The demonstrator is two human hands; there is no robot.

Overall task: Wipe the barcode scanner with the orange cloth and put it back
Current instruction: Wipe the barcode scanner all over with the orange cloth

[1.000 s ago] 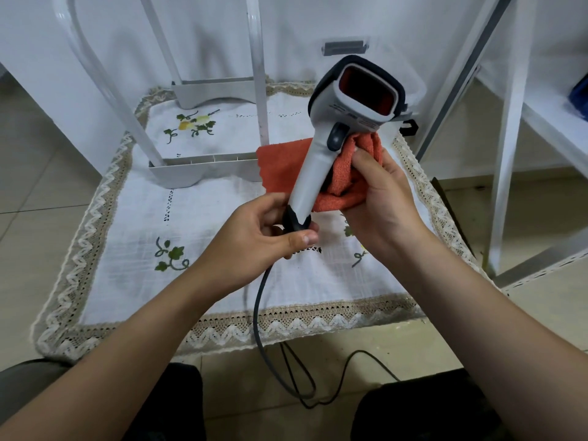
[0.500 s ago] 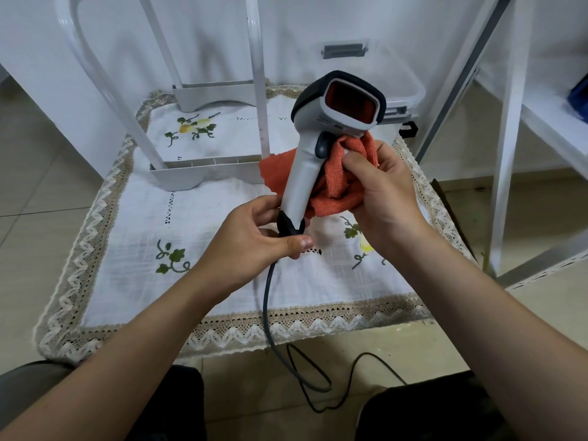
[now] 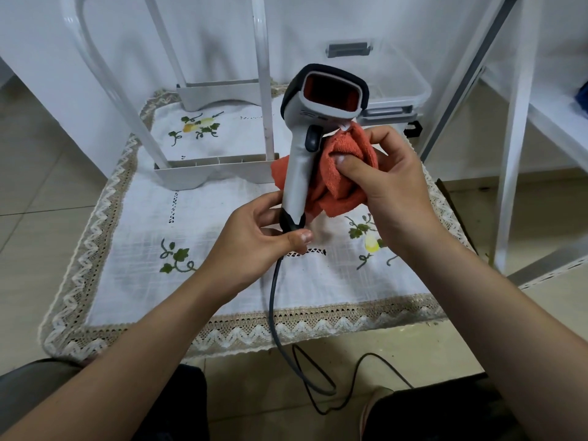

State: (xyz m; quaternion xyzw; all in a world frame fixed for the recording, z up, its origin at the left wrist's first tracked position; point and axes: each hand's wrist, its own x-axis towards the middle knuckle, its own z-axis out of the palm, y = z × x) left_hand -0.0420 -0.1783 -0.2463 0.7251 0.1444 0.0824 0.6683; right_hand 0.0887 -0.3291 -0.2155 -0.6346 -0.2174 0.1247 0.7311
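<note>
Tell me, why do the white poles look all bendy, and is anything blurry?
Head view: the wide-angle lens curves straight things near the edges, so the white pole at the left bows; the scanner, cloth, left hand and right hand in the middle look sharp; the light is soft, with faint shadows on the tablecloth and no strong glare on the scanner's red window.

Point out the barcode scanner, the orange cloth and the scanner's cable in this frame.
barcode scanner [image 3: 297,173], head view, on the white handle below the trigger.
orange cloth [image 3: 345,186], head view, on the bunched fold beside the handle.
cable [image 3: 272,300], head view, on the dark stretch hanging over the tablecloth edge.
</note>
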